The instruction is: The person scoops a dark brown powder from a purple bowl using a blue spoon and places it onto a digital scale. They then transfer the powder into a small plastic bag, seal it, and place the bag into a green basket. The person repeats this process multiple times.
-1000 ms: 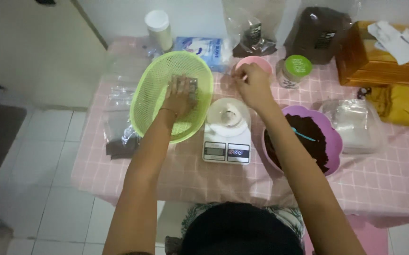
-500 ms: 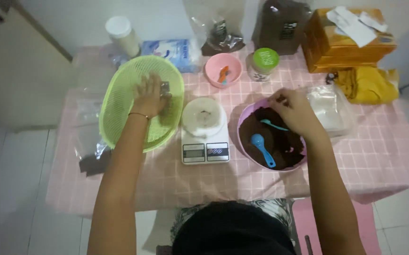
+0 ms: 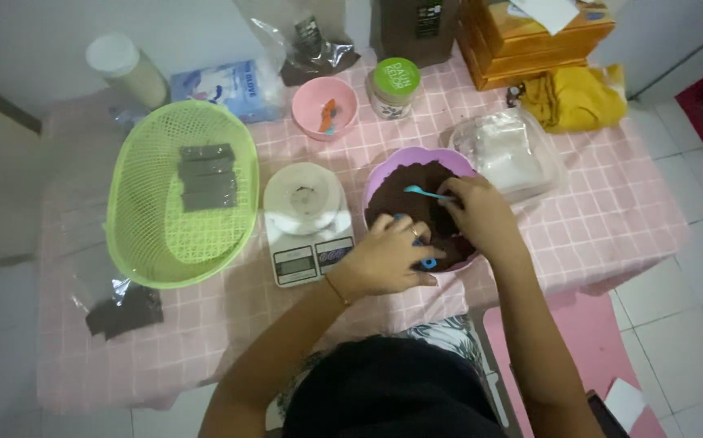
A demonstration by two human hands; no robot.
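At the far left of the counter (image 3: 595,219), covered in a pink checked cloth, a small clear bag of dark powder (image 3: 124,311) lies near the front edge. Just beyond it sits a lime-green mesh basket (image 3: 142,235) holding a short stack of flat dark packets (image 3: 208,176). Behind the basket stand a white-capped cylinder bottle (image 3: 124,69) and a blue box (image 3: 226,87).

Next to the basket, a white kitchen scale (image 3: 309,243) carries a shallow white dish (image 3: 303,197) on its platform. Behind the scale is a small pink bowl (image 3: 325,105) with an orange and blue utensil in it, and beside that a jar with a green lid (image 3: 394,85).

Right of the scale, touching distance from it, is the purple bowl (image 3: 416,162) filled with dark brown powder (image 3: 416,207). The left hand (image 3: 388,259) rests over the bowl's near rim, fingers curled closed around a blue scoop (image 3: 428,263), of which only small bits show. The right hand (image 3: 477,215) is inside the bowl from the right side, fingers pinched on the handle of a thin light-blue spoon (image 3: 426,192) lying across the powder.

Further right, a clear plastic bag of white material (image 3: 504,154) lies just beside the bowl. Behind it are a crumpled yellow cloth (image 3: 578,97) and a wooden box (image 3: 530,36).
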